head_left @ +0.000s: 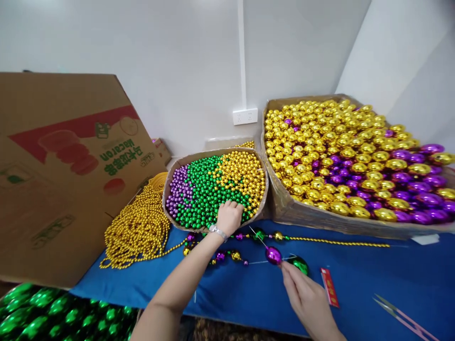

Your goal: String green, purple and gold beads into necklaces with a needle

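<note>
My left hand (229,218) reaches into the box of small beads (204,189), which holds purple, green and gold ones. Its fingers are curled down at the green beads near the front rim; what lies between the fingertips is hidden. My right hand (306,297) pinches a large shiny purple bead (273,255) above the blue cloth. A thin needle (258,237) sticks out of this bead toward the upper left. Just behind the fingers sits a large green bead (299,265). A strand of mixed beads (235,255) lies on the cloth, with pale thread running toward the purple bead.
A carton of large gold and purple beads (330,147) stands at right. Gold bead chains (138,232) are heaped at left beside a cardboard box (71,166). A red packet (329,287) and pink-handled tweezers (403,315) lie at right. Large green beads (57,312) fill the lower left.
</note>
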`<state>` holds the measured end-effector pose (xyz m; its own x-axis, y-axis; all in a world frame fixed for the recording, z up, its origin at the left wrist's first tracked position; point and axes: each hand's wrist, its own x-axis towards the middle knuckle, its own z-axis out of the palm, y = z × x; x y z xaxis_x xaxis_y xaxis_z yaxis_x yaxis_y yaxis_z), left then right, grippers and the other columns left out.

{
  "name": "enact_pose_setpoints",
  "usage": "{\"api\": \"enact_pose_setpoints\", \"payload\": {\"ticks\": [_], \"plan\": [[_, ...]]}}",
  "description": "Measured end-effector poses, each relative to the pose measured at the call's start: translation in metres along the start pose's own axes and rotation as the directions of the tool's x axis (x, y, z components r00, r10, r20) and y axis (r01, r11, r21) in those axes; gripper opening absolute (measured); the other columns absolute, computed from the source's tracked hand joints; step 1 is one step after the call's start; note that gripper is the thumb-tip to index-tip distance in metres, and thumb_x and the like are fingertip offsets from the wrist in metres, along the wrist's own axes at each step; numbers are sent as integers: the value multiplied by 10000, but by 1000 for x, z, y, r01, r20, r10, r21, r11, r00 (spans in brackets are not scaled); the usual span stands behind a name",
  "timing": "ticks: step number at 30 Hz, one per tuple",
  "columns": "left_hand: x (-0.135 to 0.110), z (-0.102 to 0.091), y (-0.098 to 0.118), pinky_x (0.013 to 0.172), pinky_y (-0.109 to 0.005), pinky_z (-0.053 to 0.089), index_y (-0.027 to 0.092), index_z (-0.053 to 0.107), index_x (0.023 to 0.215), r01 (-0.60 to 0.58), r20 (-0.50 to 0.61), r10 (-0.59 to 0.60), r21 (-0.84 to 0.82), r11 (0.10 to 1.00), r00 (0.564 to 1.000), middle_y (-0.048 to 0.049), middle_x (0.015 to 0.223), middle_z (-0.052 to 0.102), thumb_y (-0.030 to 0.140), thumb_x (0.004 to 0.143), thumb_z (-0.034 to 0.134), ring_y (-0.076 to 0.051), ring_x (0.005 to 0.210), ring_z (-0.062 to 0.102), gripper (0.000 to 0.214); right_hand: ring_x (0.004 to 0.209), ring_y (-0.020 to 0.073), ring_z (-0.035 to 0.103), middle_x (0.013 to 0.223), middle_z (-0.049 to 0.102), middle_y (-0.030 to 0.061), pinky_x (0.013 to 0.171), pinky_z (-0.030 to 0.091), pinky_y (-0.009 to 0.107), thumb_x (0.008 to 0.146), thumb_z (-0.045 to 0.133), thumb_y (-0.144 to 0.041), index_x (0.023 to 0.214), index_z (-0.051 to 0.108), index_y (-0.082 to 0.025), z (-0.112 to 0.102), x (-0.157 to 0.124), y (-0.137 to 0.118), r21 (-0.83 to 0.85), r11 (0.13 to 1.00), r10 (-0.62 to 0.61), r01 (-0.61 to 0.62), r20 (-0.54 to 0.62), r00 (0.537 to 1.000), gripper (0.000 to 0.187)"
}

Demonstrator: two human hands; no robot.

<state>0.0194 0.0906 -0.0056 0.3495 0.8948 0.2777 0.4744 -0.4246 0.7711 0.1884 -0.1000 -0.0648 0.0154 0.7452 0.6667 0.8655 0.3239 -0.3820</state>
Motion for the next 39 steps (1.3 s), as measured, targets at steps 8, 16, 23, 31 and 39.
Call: {"api": "enact_pose_setpoints", "payload": {"ticks": [8,16,23,31,39], "plan": [[-38,-10,30,558,-208,390,146,686,909,362,245,-284,-781,509,927,-46,782,635,303,693,720,-126,662,582,269,725,176,705,872,728,60,683,562,255,918,419,-239,1017,637,-178,-7,4,-3,56,997,53,-53,6,999,247],[-50,-6,38,536,-188,415,136,699,881,403,287,-312,-812,423,906,-35,789,633,293,653,766,-105,668,599,285,707,166,702,853,728,60,656,552,237,926,406,-227,998,639,-168,-8,5,-5,41,999,22,-21,-20,1000,251],[-55,-6,36,554,-200,423,151,699,903,357,232,-294,-786,506,927,-36,787,646,319,692,731,-102,654,580,272,726,165,701,871,727,60,661,543,243,926,406,-221,1005,633,-165,-6,2,-3,3,1000,-11,11,-2,1000,247],[-59,-18,24,795,-340,478,223,540,1231,-133,27,135,-78,988,990,-86,1054,610,303,814,593,-212,965,557,428,730,180,702,861,723,78,691,545,253,924,414,-227,1005,625,-142,-3,-1,0,24,999,26,-25,-10,1000,241],[-32,-43,-20,831,-409,460,208,656,992,-34,13,32,365,930,999,-85,955,608,244,802,579,-233,899,533,208,741,184,702,871,724,69,670,554,254,926,412,-246,1004,635,-161,2,-5,0,42,999,31,-30,-18,999,251]]}}
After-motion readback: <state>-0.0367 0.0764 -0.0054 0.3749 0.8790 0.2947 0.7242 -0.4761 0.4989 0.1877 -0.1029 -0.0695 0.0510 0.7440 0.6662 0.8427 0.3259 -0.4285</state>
